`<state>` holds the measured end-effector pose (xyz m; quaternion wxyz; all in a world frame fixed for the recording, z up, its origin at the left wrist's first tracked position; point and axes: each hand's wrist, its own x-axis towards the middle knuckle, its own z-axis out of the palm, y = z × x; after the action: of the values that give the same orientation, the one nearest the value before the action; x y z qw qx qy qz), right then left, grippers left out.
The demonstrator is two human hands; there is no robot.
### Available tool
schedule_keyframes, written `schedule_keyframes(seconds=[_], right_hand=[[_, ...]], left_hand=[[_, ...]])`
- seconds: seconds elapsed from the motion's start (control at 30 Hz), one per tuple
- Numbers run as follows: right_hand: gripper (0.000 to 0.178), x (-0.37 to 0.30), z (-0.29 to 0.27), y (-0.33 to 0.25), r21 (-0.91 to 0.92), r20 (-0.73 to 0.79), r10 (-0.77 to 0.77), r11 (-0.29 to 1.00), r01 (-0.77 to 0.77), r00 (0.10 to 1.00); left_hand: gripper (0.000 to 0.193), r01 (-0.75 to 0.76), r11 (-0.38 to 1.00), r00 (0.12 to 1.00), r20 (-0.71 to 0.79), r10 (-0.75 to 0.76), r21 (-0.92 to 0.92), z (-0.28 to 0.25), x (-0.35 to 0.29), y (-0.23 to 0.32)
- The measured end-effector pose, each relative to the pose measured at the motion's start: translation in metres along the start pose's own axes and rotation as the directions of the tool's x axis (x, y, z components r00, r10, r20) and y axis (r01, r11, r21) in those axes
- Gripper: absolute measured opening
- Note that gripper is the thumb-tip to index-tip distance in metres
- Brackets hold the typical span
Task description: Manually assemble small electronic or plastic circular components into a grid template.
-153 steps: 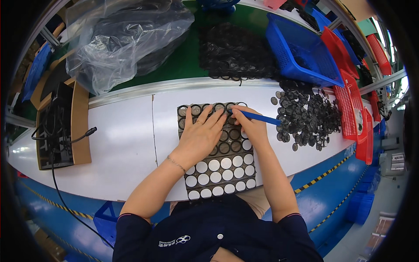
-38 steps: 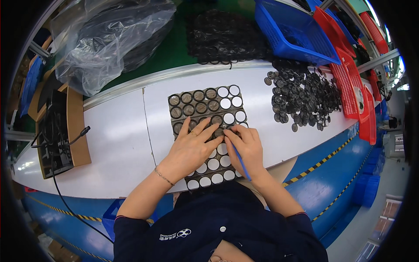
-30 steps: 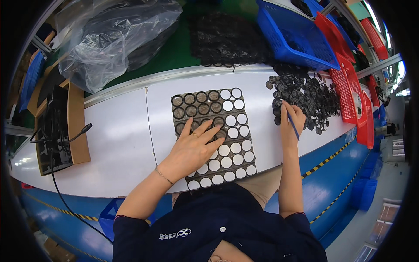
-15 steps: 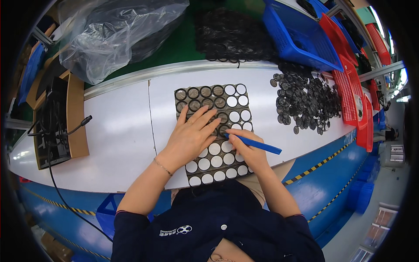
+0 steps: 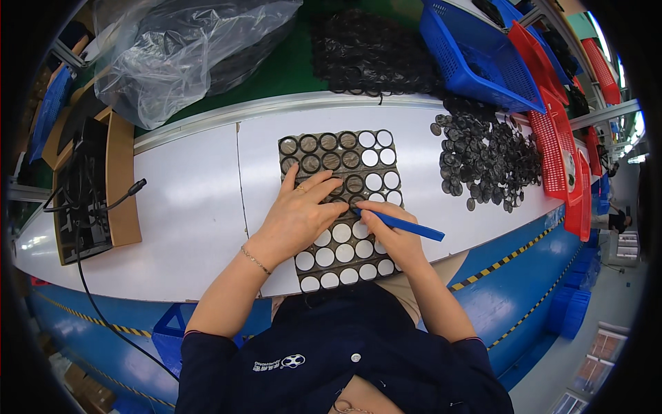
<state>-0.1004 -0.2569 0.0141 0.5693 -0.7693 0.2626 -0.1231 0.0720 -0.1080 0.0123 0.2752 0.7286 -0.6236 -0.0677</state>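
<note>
A flat sheet [image 5: 282, 170] of round black rings in rows lies on the white table in front of me. Grey-brown film shows inside several rings toward its upper left, while white discs [image 5: 341, 233] fill others at the right and near side. My left hand [image 5: 293, 217] rests on the sheet's left part with fingers spread, covering some rings. My right hand [image 5: 393, 237] grips a slim blue stick-like tool [image 5: 407, 225], whose tip meets a ring beside my left fingertips. The tip itself is too small to make out.
Loose dark round pieces [image 5: 483, 159] are heaped at the right, near red baskets [image 5: 555, 152]. A blue basket [image 5: 476, 65], a black pile [image 5: 372, 52] and clear plastic bags [image 5: 186, 58] line the far side. At the left stands a cardboard box [image 5: 124, 186] with a black cable.
My left fingers have shifted slightly, the lowest fingertip now closer to the tool's tip. My right hand keeps its hold on the blue tool, almost unmoved.
</note>
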Motion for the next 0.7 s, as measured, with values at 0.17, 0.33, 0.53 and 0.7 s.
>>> schedule_keyframes(seconds=[0.17,0.33,0.53,0.7], right_hand=[[0.023,0.000,0.000,-0.002,-0.020,-0.008,-0.012,1.000,0.012,1.000],[0.023,-0.004,0.018,-0.015,-0.606,-0.001,-0.523,0.678,0.415,0.852],[0.026,0.020,-0.043,0.018,-0.842,-0.181,-0.656,0.488,0.230,0.733],[0.025,0.027,-0.069,0.014,-0.526,-0.379,-0.414,0.832,0.175,0.828]], left_hand=[[0.023,-0.001,1.000,1.000,0.012,0.001,0.009,0.000,-0.001,0.000],[0.023,-0.014,1.000,1.000,0.012,0.014,0.021,0.001,0.000,-0.001],[0.022,-0.015,1.000,1.000,0.011,0.015,0.013,-0.001,-0.002,0.000],[0.024,-0.010,1.000,0.997,-0.078,0.012,0.018,0.003,0.003,0.000]])
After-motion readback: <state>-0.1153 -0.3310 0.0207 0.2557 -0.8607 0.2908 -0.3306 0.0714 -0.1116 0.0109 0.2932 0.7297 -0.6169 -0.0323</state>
